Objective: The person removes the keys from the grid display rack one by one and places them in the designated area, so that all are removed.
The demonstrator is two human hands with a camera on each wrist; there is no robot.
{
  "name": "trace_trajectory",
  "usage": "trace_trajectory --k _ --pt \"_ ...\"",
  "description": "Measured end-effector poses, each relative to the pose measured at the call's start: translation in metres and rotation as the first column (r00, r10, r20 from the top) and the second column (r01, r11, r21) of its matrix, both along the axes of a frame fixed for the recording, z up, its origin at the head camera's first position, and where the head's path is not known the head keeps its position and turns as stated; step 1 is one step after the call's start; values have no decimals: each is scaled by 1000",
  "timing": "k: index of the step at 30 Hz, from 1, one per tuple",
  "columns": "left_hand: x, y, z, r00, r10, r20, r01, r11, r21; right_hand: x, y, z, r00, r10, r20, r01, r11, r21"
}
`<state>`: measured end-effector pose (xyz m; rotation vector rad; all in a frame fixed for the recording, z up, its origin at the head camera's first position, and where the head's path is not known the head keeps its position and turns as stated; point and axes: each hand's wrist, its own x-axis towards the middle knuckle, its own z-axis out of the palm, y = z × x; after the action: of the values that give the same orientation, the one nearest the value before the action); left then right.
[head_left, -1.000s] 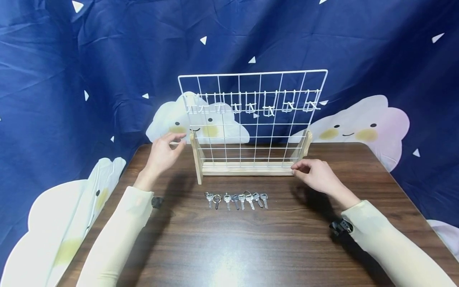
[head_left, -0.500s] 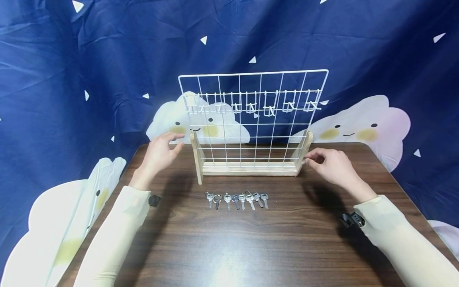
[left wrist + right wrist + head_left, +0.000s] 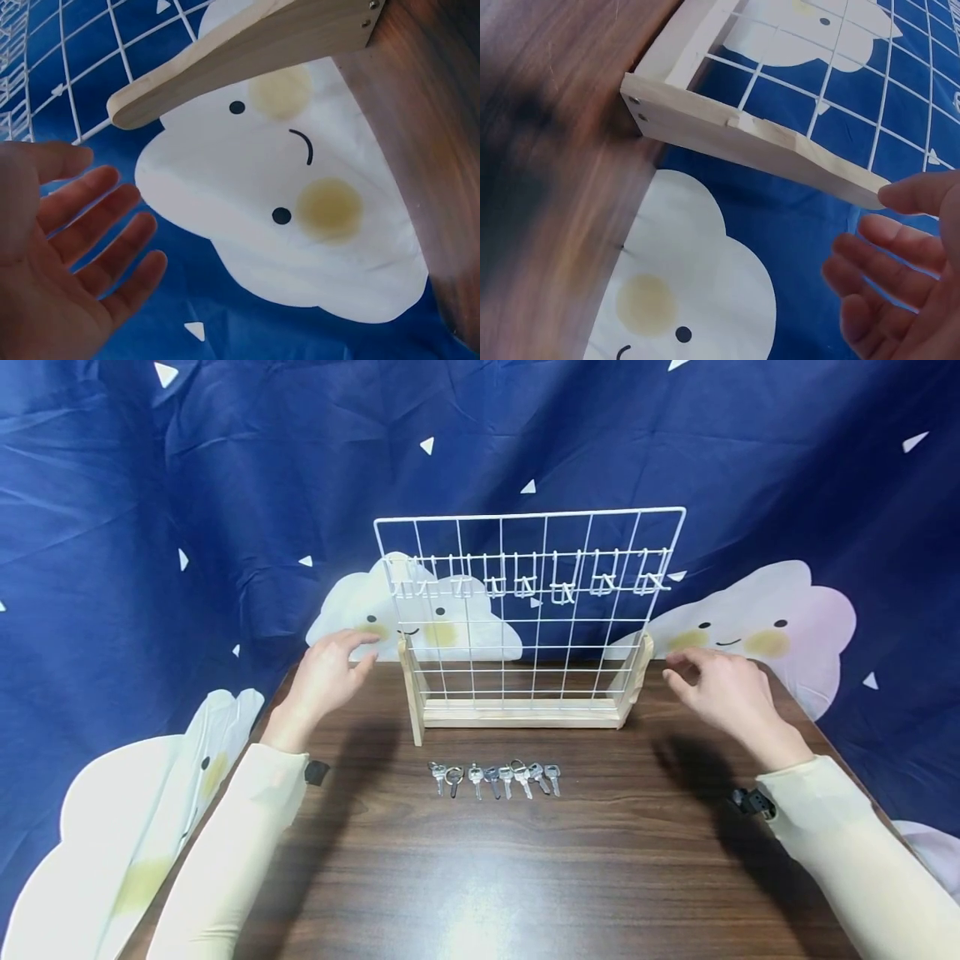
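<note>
A white wire grid rack (image 3: 534, 646) stands upright in a light wooden base (image 3: 517, 718), with several white hooks (image 3: 562, 589) hung in a row across its upper part. In front of it several keys (image 3: 507, 779) lie in a row on the table; some have rings. My left hand (image 3: 327, 681) is raised just left of the wooden side post (image 3: 411, 689), fingers spread and holding nothing. To the right of the other post (image 3: 633, 681), my right hand (image 3: 722, 693) hovers with relaxed, slightly bent fingers and nothing in them. The right wrist view shows that hand (image 3: 907, 277) close by the post's end.
The brown wooden table (image 3: 480, 868) carries the rack near its back edge. Behind hangs a blue curtain (image 3: 285, 460) with white triangles and smiling clouds (image 3: 480, 639). Dark wrist devices (image 3: 753, 802) sit at both cuffs.
My right hand has moved away from the rack's lower right corner, outward and toward the back. My left hand has drifted slightly left, away from its post. Rack and keys have stayed put.
</note>
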<state>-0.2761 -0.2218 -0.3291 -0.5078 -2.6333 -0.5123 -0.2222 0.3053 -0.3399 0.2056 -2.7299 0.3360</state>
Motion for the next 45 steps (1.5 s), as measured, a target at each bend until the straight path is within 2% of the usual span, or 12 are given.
trace_trajectory --k 6,12,17,24,32,45 --pt "1 -4 2 1000 -9 24 10 998 -61 -1 2 2 999 -21 34 20 999 33" --pt "0 -6 2 999 -14 46 21 987 -159 -2 2 3 998 -11 63 6 997 78" --pt "0 -6 3 991 50 126 -20 973 -231 -1 2 4 997 3 72 -12 992 123" --pt "2 -6 5 956 162 245 -96 961 -261 -1 3 5 991 -8 135 -10 990 137" --pt "3 -8 4 949 199 246 -131 954 -269 -1 2 4 979 -49 197 23 991 132" --pt "4 -10 3 950 195 245 -131 958 -256 -1 3 2 984 -61 169 42 993 113"
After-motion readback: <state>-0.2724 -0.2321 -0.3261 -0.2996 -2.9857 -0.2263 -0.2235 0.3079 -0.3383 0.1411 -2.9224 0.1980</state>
